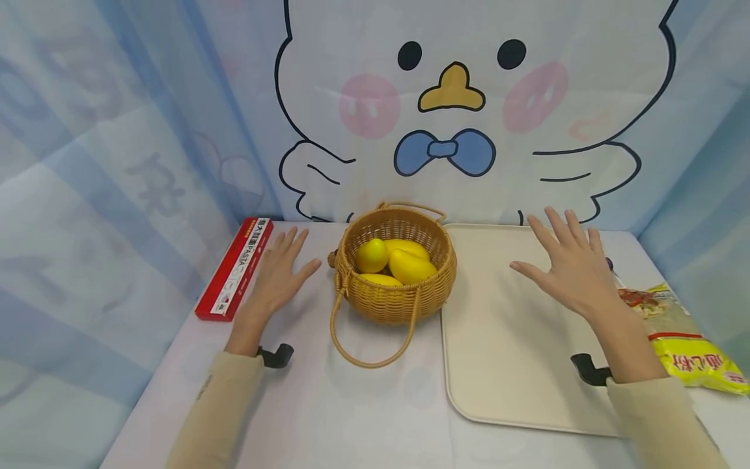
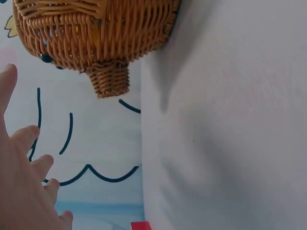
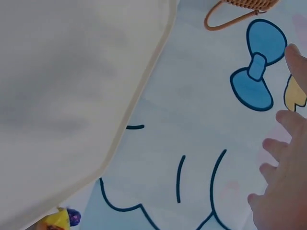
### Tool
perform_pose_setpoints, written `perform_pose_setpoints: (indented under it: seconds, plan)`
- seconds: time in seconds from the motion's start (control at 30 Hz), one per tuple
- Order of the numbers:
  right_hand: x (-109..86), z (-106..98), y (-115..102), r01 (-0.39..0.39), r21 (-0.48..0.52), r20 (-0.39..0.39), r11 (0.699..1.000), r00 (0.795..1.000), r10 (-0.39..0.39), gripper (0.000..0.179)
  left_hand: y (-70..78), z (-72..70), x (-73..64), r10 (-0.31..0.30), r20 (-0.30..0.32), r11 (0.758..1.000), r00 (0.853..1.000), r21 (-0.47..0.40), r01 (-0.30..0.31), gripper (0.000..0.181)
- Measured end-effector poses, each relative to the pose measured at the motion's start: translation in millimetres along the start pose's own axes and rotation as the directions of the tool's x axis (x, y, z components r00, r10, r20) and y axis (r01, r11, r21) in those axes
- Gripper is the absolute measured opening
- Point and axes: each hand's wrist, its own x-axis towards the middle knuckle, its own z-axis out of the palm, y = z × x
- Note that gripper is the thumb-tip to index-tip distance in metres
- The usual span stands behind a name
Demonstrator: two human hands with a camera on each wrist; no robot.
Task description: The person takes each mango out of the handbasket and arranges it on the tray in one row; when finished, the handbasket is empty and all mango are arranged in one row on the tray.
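My left hand (image 1: 277, 277) hovers over the table's left side with its fingers spread, holding nothing. It is between a red pasta box (image 1: 234, 270) and a wicker basket (image 1: 395, 303). Several yellow fruits, among them a mango (image 1: 412, 267) and a round lemon-like one (image 1: 372, 256), lie in the basket. One basket handle hangs down toward me, the other leans back. Over the beige tray (image 1: 486, 365) my right hand (image 1: 577, 273) is raised, fingers spread and nothing in it. The left wrist view shows the basket's woven side (image 2: 96, 38) beyond my fingers.
A yellow and clear food bag (image 1: 691, 345) lies at the right edge, partly behind my right forearm. A printed curtain (image 1: 375, 176) with a cartoon face stands along the table's back, and pale blue curtains (image 1: 105, 195) close in both sides.
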Motion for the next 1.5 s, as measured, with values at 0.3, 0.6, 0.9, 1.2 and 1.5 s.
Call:
perform_pose_setpoints:
  seconds: [0.3, 0.6, 0.9, 1.2, 1.5]
  plan:
    - [20.9, -4, -32, 0.067, 0.028, -0.006, 0.997, 0.998, -0.067, 0.090, 18.1, 8.0, 6.1, 0.010, 0.002, 0.985, 1.000, -0.174, -0.010, 0.074]
    - [35.9, 5, -60, 0.090, 0.134, 0.018, 0.987, 0.996, -0.093, 0.087, 33.1, 22.0, 13.1, 0.024, -0.022, 0.958, 0.999, -0.287, -0.029, 0.071]
    - [52.8, 14, -87, 0.149, 0.165, 0.025, 0.975, 0.987, -0.156, 0.085, 48.4, 37.3, 21.2, 0.053, 0.003, 0.863, 0.999, -0.503, -0.045, 0.065]
    - [61.6, 21, -117, 0.246, 0.172, 0.034, 0.954, 0.966, -0.255, 0.081, 53.7, 43.5, 23.1, 0.077, 0.038, 0.779, 0.996, -0.626, -0.036, 0.064]
    - [75.5, 26, -139, 0.327, 0.184, 0.072, 0.927, 0.936, -0.345, 0.081, 56.3, 47.1, 26.2, 0.080, 0.044, 0.747, 0.996, -0.664, -0.030, 0.065]
